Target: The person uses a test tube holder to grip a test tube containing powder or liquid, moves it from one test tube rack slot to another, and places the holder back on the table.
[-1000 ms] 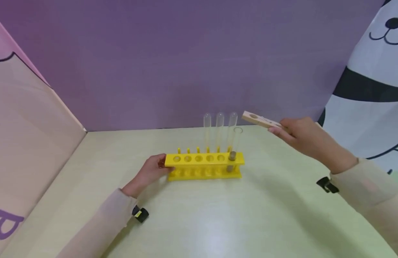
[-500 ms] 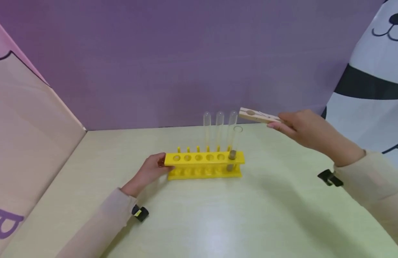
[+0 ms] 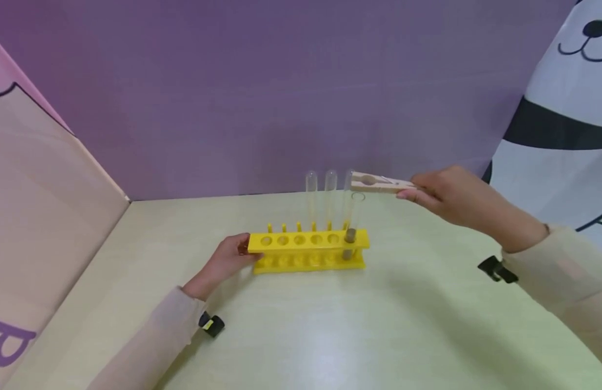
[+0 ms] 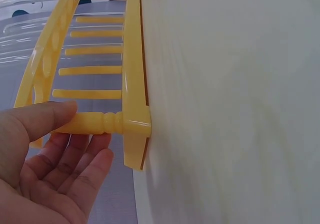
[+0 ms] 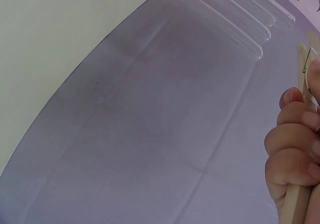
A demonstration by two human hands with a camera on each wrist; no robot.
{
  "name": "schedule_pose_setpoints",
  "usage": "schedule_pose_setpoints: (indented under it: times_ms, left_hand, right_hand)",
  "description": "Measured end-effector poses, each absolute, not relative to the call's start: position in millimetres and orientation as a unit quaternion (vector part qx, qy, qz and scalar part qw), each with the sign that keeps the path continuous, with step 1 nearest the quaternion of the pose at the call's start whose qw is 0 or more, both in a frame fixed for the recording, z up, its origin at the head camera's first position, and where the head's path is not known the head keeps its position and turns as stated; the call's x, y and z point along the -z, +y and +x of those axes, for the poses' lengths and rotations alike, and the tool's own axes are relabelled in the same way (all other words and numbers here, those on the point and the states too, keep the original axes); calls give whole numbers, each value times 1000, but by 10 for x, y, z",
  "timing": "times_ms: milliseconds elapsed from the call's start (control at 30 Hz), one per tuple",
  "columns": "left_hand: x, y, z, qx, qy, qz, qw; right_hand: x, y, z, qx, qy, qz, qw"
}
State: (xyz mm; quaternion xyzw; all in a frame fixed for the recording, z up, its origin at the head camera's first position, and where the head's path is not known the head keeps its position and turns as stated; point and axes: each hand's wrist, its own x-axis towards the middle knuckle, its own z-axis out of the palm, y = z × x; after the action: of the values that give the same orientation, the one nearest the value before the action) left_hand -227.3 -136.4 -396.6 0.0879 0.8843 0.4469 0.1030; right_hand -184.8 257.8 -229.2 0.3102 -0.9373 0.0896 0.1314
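A yellow test tube rack [image 3: 308, 242] stands on the table. My left hand [image 3: 228, 254] grips its left end; in the left wrist view, thumb and fingers [image 4: 82, 171] close round the yellow end post [image 4: 90, 123]. My right hand [image 3: 452, 195] holds a wooden test tube holder [image 3: 379, 183], fingers [image 5: 292, 134] curled round its handles. The holder's tip is level with the rim of an upright glass test tube [image 3: 355, 214] in the rack's rightmost hole, overlapping the tubes behind it. That tube has dark grey material [image 3: 349, 236] low down.
Three clear test tubes [image 3: 311, 187] stand upside down on the rack's back pegs, close to the upright tube. A purple backdrop [image 3: 232, 108] rises at the table's [image 3: 291, 319] far edge. A panda-print panel [image 3: 549, 119] is on the right, a pale one [image 3: 42, 206] on the left.
My right hand has moved left, bringing the wooden holder from beside the tubes to over the upright tube's rim. My left hand and the rack have stayed in place.
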Motion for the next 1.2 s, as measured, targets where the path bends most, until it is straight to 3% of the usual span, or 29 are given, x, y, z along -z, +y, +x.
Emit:
schedule_pose_setpoints:
  times_ms: [400,1200]
  left_hand:
    - [3989,-1370,-2283,-450,882,87,109]
    - [4016,-1403,-2299,-447,884,101,95]
  right_hand:
    - [2304,2522,-1823,-82,-949,286,101]
    - [2403,2495,-1858,-80,-940,310,122]
